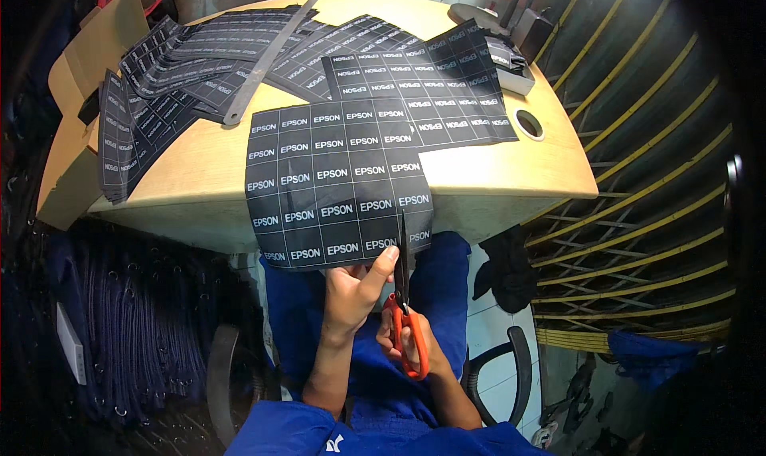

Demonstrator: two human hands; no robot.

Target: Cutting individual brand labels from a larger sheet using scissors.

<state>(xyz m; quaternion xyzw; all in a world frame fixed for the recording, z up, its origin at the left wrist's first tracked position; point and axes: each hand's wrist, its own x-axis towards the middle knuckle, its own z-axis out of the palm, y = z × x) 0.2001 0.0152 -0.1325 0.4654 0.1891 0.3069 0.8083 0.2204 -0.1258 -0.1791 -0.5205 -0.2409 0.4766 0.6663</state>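
Note:
A black sheet of printed labels (339, 177), divided by thin white lines into rectangles, hangs over the near edge of the table. My left hand (355, 296) pinches its lower edge, thumb on top and the other fingers underneath. In my right hand (408, 340) are scissors (413, 344) with orange handles and dark blades. The blades point away from me and lie at the lower right part of the sheet, along the line before the last column. Fingers of my right hand are wrapped round the handles.
On the wooden table (550, 165) lie more black label sheets (215, 45) and a long metal ruler (271, 57). A cardboard box (88, 45) stands at the left, a small white box (515, 79) at the right near a round hole. Chair armrests (515, 368) flank me; a folding gate (638, 217) is right.

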